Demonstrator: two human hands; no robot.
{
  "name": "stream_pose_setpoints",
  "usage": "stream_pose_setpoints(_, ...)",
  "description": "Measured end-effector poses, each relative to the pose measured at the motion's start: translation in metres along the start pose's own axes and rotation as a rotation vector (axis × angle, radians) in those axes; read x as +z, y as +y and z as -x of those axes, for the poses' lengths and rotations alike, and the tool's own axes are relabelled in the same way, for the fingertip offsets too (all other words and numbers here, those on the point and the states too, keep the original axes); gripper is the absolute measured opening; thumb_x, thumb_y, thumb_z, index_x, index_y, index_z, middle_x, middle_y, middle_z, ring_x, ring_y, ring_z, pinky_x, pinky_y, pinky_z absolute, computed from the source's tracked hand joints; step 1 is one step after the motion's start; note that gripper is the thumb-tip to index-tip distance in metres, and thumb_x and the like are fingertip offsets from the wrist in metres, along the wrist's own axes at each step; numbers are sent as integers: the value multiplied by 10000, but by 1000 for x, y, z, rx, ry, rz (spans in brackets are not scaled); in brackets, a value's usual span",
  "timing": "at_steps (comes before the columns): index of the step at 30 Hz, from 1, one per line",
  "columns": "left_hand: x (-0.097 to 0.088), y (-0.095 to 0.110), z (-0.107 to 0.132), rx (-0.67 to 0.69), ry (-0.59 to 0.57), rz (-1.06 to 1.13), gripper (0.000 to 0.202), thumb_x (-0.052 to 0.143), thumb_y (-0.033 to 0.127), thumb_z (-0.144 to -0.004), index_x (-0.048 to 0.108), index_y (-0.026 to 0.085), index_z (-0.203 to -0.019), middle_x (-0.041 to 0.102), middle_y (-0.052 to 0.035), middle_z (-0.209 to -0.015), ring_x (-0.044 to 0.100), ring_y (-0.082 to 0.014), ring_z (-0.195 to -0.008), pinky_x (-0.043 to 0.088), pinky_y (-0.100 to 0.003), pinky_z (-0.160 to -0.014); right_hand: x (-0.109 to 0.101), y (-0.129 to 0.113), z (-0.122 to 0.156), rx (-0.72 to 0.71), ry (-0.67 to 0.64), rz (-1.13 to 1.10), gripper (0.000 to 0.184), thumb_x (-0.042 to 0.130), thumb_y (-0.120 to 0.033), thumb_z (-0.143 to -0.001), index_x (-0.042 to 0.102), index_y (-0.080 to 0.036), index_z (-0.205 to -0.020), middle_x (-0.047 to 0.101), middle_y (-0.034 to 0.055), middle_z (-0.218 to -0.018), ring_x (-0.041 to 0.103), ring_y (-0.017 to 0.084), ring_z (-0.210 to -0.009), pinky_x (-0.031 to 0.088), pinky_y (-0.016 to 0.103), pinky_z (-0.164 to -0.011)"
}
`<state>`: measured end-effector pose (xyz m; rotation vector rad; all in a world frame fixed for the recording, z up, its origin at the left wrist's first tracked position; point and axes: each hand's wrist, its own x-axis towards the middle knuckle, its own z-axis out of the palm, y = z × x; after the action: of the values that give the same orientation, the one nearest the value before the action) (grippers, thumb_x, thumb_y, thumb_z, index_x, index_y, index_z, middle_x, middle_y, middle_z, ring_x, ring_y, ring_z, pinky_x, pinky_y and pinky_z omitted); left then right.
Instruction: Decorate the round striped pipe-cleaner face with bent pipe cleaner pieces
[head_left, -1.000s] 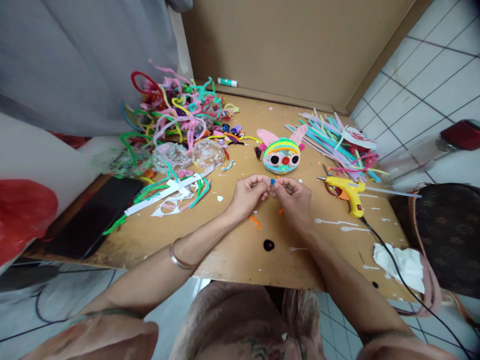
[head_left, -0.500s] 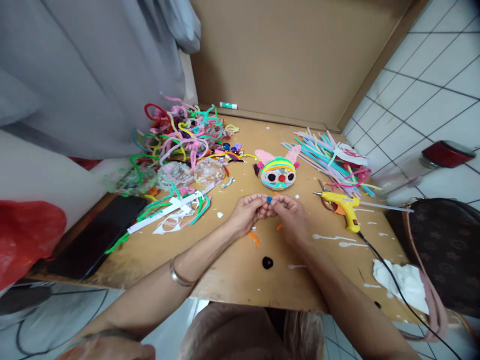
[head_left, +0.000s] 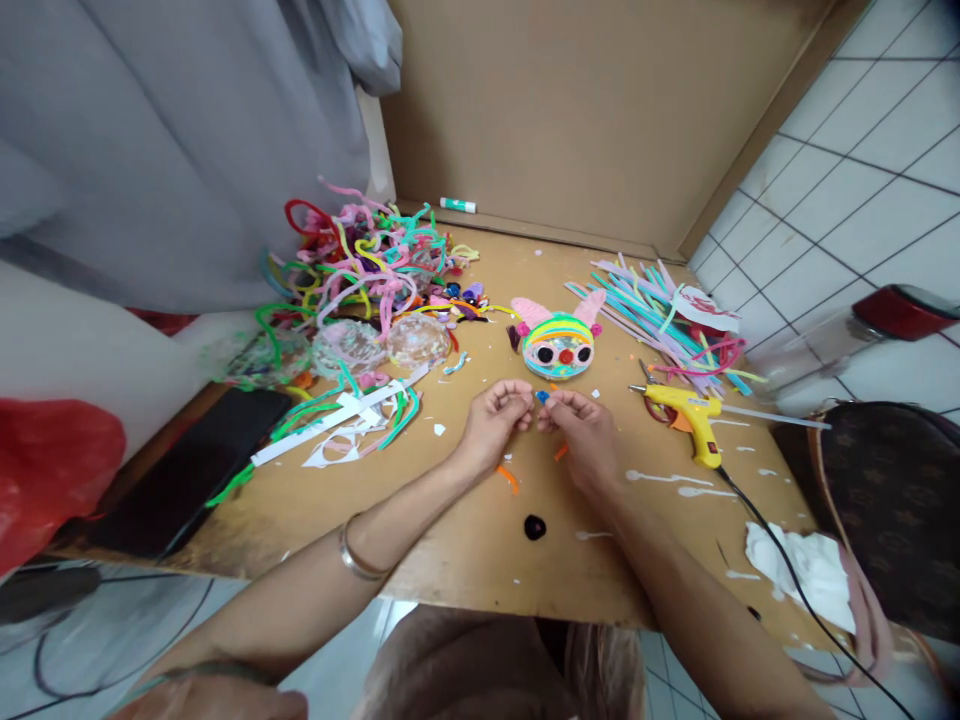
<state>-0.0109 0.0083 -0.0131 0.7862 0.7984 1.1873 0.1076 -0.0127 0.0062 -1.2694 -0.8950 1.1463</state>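
My left hand (head_left: 491, 423) and my right hand (head_left: 586, 430) meet over the middle of the wooden table (head_left: 465, 520), fingers curled together. Both pinch a small blue piece (head_left: 541, 397) between their fingertips. Just beyond them lies a round face (head_left: 560, 342) made of coloured pipe cleaners, with pink ears, two dark eyes and a red nose. A metal bangle (head_left: 356, 557) sits on my left wrist.
A tangled heap of pipe cleaners (head_left: 367, 262) lies at the back left, straight ones (head_left: 660, 315) at the back right. A yellow glue gun (head_left: 686, 412) with its cord lies right of my hands. A black phone (head_left: 187, 465), white paper scraps (head_left: 345, 415), crumpled tissue (head_left: 802, 560), a brown bag (head_left: 892, 490).
The hands have stayed together on the blue piece, with only small finger shifts. The view tilted, so everything on the table sits lower in the picture than a second ago.
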Motion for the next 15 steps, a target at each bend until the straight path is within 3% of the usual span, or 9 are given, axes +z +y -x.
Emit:
stream_pose_setpoints(2,1,0,3,106,25,-104,222,756,284,-713,648,147,-850,614,40,-621,521,-62,-533,428,-196,-562,0,1,0,-15,46,17,171,704,-347,-618,636,-192,-640,651,-27,-577,569,97,-514,487,235,-558)
stream_pose_setpoints(5,3,3,7,152,9,-225,219,749,316,-731,692,139,-848,660,12,-667,563,-84,-598,463,-221,-623,-1,3,0,-43,74,30,176,703,-347,-625,636,-188,-659,655,-24,-583,574,103,-526,490,247,-575)
stream_pose_setpoints(8,4,4,8,142,7,-211,246,757,335,-720,712,135,-856,696,-7,-714,600,-96,-637,484,-234,-663,0,5,0,-71,57,47,170,693,-345,-646,625,-190,-659,643,-24,-562,584,114,-539,492,257,-584)
stream_pose_setpoints(15,5,-2,1,54,-22,-67,366,843,396,-598,701,128,-802,677,3,-649,569,-82,-558,472,-234,-605,4,5,2,-77,21,46,165,678,-355,-660,619,-204,-633,637,-31,-526,587,115,-506,508,258,-566)
